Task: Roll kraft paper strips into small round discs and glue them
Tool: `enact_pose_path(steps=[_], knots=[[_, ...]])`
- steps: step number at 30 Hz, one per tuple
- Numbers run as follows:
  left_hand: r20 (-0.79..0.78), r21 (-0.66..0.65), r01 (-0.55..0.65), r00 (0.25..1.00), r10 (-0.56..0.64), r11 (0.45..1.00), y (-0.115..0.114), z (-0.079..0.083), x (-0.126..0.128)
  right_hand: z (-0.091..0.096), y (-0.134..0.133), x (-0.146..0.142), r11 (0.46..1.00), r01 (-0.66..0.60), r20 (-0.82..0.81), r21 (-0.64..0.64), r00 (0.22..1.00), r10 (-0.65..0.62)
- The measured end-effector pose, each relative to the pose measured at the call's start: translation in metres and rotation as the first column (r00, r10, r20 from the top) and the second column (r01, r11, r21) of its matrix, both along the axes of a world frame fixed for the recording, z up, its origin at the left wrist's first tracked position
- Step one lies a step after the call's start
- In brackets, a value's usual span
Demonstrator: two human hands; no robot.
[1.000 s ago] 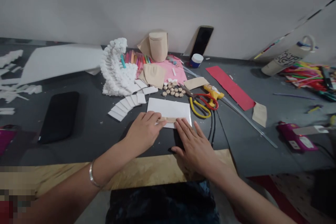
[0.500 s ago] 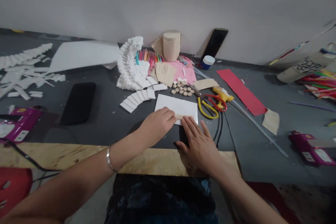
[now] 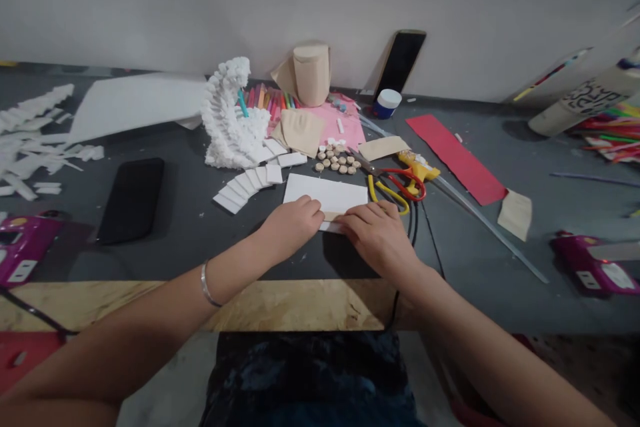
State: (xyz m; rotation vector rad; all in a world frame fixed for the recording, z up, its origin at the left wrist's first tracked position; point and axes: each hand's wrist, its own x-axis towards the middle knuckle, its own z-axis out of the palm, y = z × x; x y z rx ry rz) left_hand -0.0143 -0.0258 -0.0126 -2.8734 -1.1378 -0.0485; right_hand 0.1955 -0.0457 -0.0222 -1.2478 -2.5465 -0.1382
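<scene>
Across the counter (image 3: 190, 247) I am facing a grey wall (image 3: 310, 0), where a phone (image 3: 404, 61) is leaning just behind a blue jar (image 3: 387, 105) with a white lid. To my left, a flat black object (image 3: 133, 200) is lying near a purple box (image 3: 33, 240); to my right, a lettered bottle (image 3: 575, 105) is sitting beside brightly coloured strands (image 3: 613, 140).

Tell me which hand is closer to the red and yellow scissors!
Right. The right hand is on the near side of the scissors; I can't tell if they touch. The left hand is farther left, over the near left corner of the white sheet.
</scene>
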Motion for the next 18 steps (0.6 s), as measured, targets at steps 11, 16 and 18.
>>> enact_pose_path(steps=[11,16,18], knots=[[0.217,0.086,-0.006,0.976,-0.013,0.996,0.007,-0.013,-0.004,0.005,0.019,-0.003,1.0,-0.014,0.061,0.022,0.998,0.013],[0.319,0.048,-0.05,0.947,0.033,0.998,0.006,-0.015,-0.004,0.0,0.024,-0.001,1.0,-0.022,-0.011,-0.013,1.0,0.022],[0.35,0.025,-0.065,0.935,0.052,0.998,0.006,-0.015,-0.004,-0.002,0.025,-0.001,0.999,-0.019,-0.042,-0.034,0.999,0.017]])
